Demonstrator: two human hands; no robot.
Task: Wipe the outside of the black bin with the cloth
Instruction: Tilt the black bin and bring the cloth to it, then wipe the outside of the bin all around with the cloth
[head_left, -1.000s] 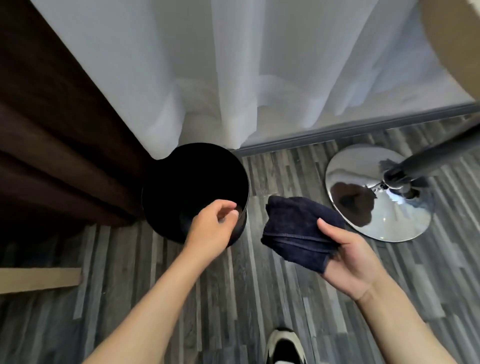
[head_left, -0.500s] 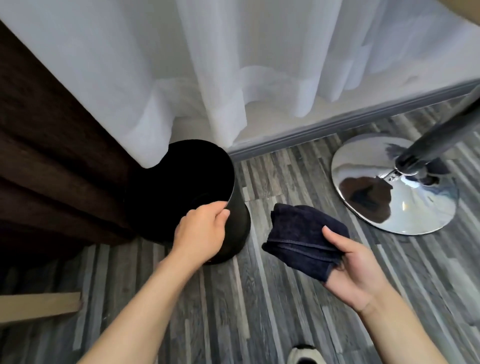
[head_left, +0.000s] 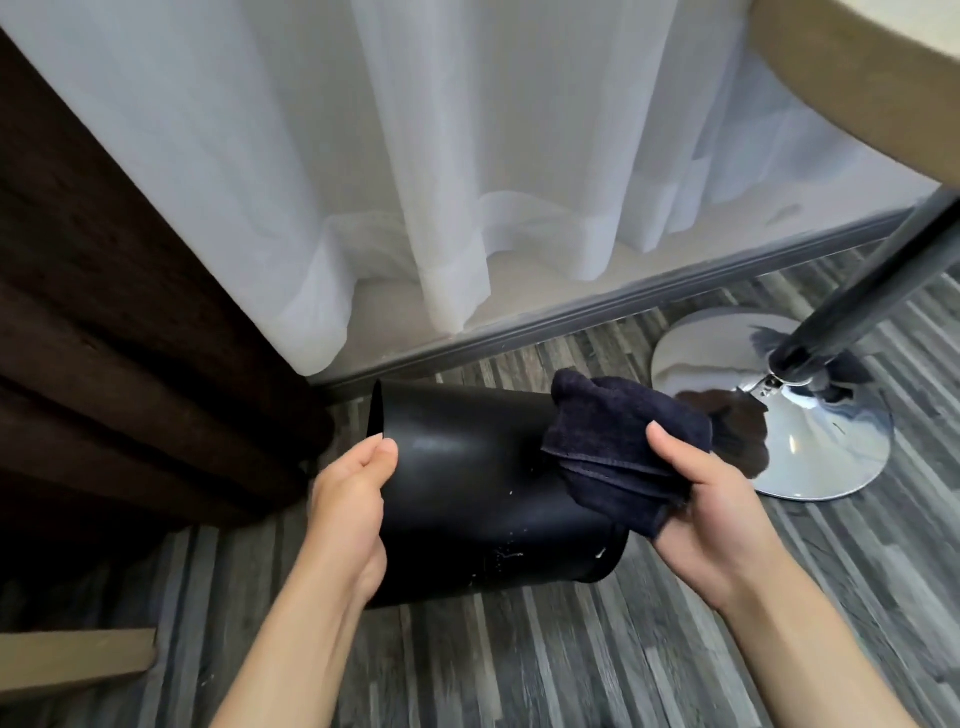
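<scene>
Views: one only, a wide-angle camera worn on the person's head; no second view shares the scene.
Facing: forward and steeply down, over both forearms toward the floor (head_left: 519, 665).
Nearness: close; the left hand (head_left: 353, 499) and the right hand (head_left: 711, 514) fill the lower middle, with the black bin (head_left: 467, 493) and the cloth (head_left: 618, 441) between them, right under the lens.
Far edge: the white curtain (head_left: 415, 182) and the sill strip along its foot.
Left edge: the dark brown curtain (head_left: 104, 338).
Right edge: the chrome base (head_left: 821, 452) of a stand and a tabletop rim (head_left: 852, 88) at the upper corner.
Distortion: straight lines bow toward the borders.
</scene>
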